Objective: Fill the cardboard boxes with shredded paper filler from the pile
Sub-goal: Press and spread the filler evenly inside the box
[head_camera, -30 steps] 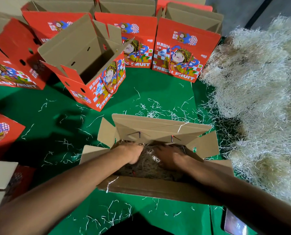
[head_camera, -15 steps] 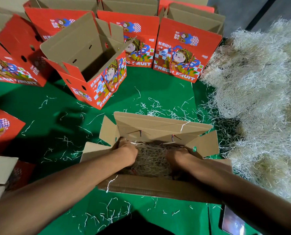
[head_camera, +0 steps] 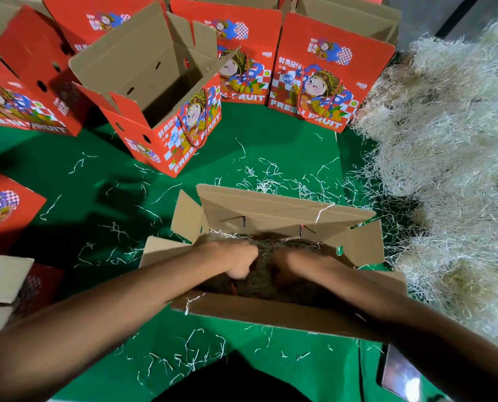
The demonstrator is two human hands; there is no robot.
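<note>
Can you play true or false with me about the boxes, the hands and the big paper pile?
1. Both hands are inside the open box nearest the camera. True: the left hand and right hand are down in the nearest cardboard box, on the shredded paper filler.
2. The big pile of shredded paper is on the left. False: the pile is on the right.
3. The cloth under the boxes is blue. False: the table cover is green.
4. The tilted red box behind has its flaps open. True: the red fruit box stands open, and no filler shows inside it.
5. No paper has spilled. False: loose strands lie on the cover.
</note>
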